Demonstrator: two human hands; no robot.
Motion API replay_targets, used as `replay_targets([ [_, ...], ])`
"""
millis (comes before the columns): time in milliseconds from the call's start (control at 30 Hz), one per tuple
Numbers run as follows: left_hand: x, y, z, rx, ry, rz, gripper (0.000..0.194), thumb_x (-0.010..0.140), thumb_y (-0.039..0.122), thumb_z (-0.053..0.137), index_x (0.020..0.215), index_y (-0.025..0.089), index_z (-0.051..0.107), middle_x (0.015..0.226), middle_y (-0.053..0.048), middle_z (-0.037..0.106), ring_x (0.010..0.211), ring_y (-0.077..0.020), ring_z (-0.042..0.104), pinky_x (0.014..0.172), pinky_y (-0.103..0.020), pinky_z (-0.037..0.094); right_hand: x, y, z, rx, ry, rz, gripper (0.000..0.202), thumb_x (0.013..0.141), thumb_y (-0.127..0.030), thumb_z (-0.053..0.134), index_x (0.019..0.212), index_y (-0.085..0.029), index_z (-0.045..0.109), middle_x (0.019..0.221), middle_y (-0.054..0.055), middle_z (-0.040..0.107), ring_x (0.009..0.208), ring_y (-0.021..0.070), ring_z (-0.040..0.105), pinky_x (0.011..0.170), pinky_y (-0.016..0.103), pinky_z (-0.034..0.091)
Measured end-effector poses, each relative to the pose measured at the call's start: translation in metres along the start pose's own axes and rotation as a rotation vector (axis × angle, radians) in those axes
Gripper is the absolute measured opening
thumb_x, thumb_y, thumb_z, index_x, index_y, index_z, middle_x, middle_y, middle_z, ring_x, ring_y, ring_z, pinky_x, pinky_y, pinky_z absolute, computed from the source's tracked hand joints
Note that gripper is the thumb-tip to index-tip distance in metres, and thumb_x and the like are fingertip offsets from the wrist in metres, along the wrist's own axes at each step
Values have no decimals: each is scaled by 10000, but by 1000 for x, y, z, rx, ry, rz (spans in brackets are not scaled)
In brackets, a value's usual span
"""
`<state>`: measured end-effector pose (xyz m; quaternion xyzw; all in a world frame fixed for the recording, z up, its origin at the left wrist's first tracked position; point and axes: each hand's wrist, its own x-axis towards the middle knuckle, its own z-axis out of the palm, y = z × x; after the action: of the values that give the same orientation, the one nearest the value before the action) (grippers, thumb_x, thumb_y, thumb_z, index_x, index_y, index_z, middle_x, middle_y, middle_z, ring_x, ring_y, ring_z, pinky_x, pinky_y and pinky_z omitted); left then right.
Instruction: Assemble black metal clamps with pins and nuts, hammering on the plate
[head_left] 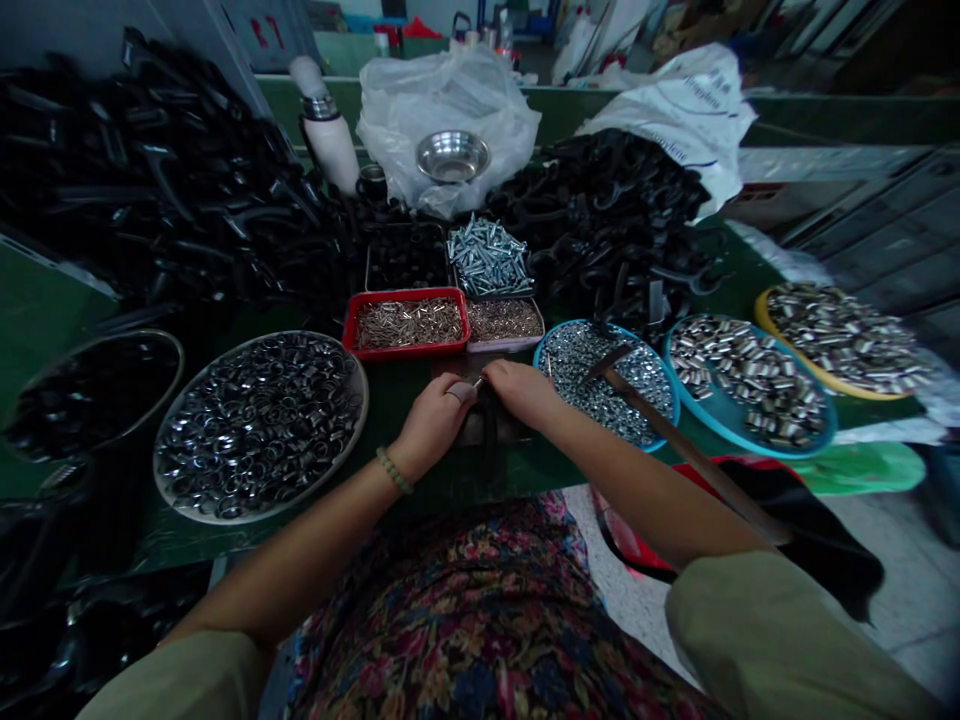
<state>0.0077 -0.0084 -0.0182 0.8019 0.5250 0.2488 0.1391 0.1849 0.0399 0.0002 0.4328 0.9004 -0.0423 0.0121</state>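
My left hand (439,415), with a ring and a beaded bracelet, is closed in a pinch around a small shiny metal piece (478,382). Close beside it, my right hand (525,392) has its fingers curled in at the other end of this piece; what they grip is hidden. A dark, elongated black part (489,435) lies just below and between the hands, over a flat plate on the bench. Just beyond my fingers are a red tray (405,350) of thin metal pins and a pale tray (510,345) of smaller pieces.
A hammer (660,420) lies across a blue basin (677,410) of small metal parts. Left is a round tray (364,400) of black rings. Screws (487,258), a steel bowl (452,157) and a flask (330,145) stand behind. Black parts (615,210) are heaped at the back.
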Motion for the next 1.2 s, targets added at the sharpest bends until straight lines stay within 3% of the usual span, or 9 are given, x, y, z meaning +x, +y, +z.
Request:
replay_targets([
  [133, 1, 4, -2, 191, -45, 6, 224, 929, 255, 445, 927, 149, 642, 967, -82, 605, 894, -202, 549, 834, -320, 466, -3, -5, 3, 44, 24, -10, 258, 940, -125, 402, 1110, -105, 594, 1136, 160, 632, 1034, 236, 608, 870, 337, 474],
  [233, -1, 7, -5, 290, -88, 55, 193, 926, 227, 449, 943, 161, 629, 973, -73, 598, 876, -193, 545, 812, -308, 456, -7, 1, 4, 289, 89, 24, 293, 944, -164, 418, 1174, -109, 592, 1206, 147, 630, 1132, 219, 580, 965, 344, 449],
  [400, -4, 12, -10, 353, -163, 118, 206, 929, 203, 427, 1016, 172, 611, 988, -67, 582, 861, -191, 532, 773, -301, 445, -44, 32, -10, 613, 289, 245, 402, 942, -291, 430, 1311, -162, 523, 1202, 102, 657, 1111, 200, 610, 961, 358, 468],
  [533, -3, 16, -15, 349, -195, 119, 240, 932, 180, 389, 1030, 178, 608, 1016, -81, 575, 874, -206, 522, 776, -324, 450, -96, 65, -18, 239, 386, 379, 388, 919, -314, 450, 1234, -123, 574, 1163, 165, 653, 1094, 274, 597, 960, 443, 446],
  [667, -6, 18, -24, 293, -211, 147, 214, 919, 215, 434, 1023, 189, 619, 1061, -86, 581, 943, -225, 509, 867, -359, 449, -138, 95, -12, -139, 160, 564, 330, 887, -330, 505, 1113, -109, 604, 1011, 192, 671, 987, 320, 605, 832, 458, 480],
  [767, -13, 19, -29, 259, -199, 124, 233, 905, 268, 476, 1090, 213, 608, 1108, -81, 566, 973, -226, 513, 878, -354, 456, -152, 104, -4, -213, 66, 580, 307, 893, -292, 483, 1112, -104, 585, 964, 181, 661, 929, 304, 614, 774, 422, 491],
  [967, -21, 20, -25, 215, -240, 31, 311, 896, 244, 479, 1198, 229, 553, 1073, -65, 566, 877, -198, 562, 768, -302, 485, -130, 59, -15, 99, 206, 586, 411, 950, -269, 310, 1298, -95, 443, 1151, 213, 614, 950, 285, 647, 727, 390, 521],
  [1067, -21, 19, -23, 212, -242, 19, 308, 906, 252, 459, 1199, 224, 550, 1060, -65, 567, 864, -199, 573, 754, -303, 488, -106, 17, -32, 410, 204, 447, 406, 971, -300, 288, 1335, -172, 414, 1180, 138, 639, 992, 243, 658, 814, 362, 520],
  [1200, -22, 17, -21, 208, -261, -3, 336, 908, 252, 454, 1237, 245, 522, 1070, -58, 569, 858, -191, 585, 738, -287, 490, -78, -18, -48, 531, 199, 277, 422, 975, -307, 304, 1381, -216, 376, 1258, 105, 612, 1120, 238, 611, 911, 369, 490],
])
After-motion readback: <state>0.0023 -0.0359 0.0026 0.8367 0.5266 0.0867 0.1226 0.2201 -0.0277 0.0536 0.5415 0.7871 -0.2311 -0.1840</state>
